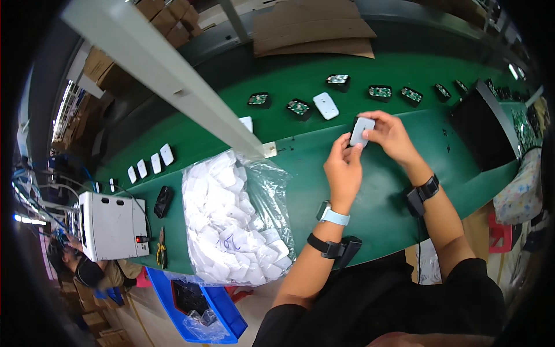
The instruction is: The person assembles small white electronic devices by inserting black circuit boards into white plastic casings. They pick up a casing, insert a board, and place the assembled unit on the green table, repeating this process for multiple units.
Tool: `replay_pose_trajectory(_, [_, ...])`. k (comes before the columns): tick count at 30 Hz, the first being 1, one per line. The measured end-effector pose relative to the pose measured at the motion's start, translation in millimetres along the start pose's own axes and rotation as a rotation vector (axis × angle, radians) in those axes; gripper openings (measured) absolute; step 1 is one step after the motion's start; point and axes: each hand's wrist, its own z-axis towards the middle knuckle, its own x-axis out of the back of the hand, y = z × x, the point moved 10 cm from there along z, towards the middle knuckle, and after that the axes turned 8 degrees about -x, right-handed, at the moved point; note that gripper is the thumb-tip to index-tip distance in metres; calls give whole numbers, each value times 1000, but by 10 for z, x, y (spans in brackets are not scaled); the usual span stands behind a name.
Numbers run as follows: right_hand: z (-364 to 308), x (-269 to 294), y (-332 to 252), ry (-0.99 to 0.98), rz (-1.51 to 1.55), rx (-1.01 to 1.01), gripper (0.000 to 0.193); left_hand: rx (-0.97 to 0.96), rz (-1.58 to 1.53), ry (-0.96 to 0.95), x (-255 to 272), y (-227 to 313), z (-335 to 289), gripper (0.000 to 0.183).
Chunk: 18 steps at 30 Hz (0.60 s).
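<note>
Both hands grip one small device with a white rounded cover (361, 134) and a dark edge, raised over the green workbench. My left hand (344, 169) pinches its lower side between thumb and fingers. From the other side, my right hand (391, 136) presses its thumb on the white face, with fingers wrapped behind the top. Just beyond the hands, a loose white cover (325, 106) lies on the green belt. Close to it sit black housings with exposed circuit boards (299, 108), several more spreading to the right.
A clear plastic bag of white covers (225, 225) lies left of my left arm. Beyond it are pliers (162, 248), a white machine (115, 225) and a row of white covers (155, 163). A slanted metal post (173, 81) crosses the bench. A black bin (485, 127) stands right.
</note>
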Motion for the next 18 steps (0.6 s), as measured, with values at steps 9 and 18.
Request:
replay_pose_trajectory(9, [705, -101, -443, 191, -998, 227, 31, -409, 481, 144, 175, 765, -34, 14])
replay_pose_trajectory(18, [-375, 56, -828, 319, -761, 323, 14, -130, 1441, -285, 1119, 1076, -201, 18])
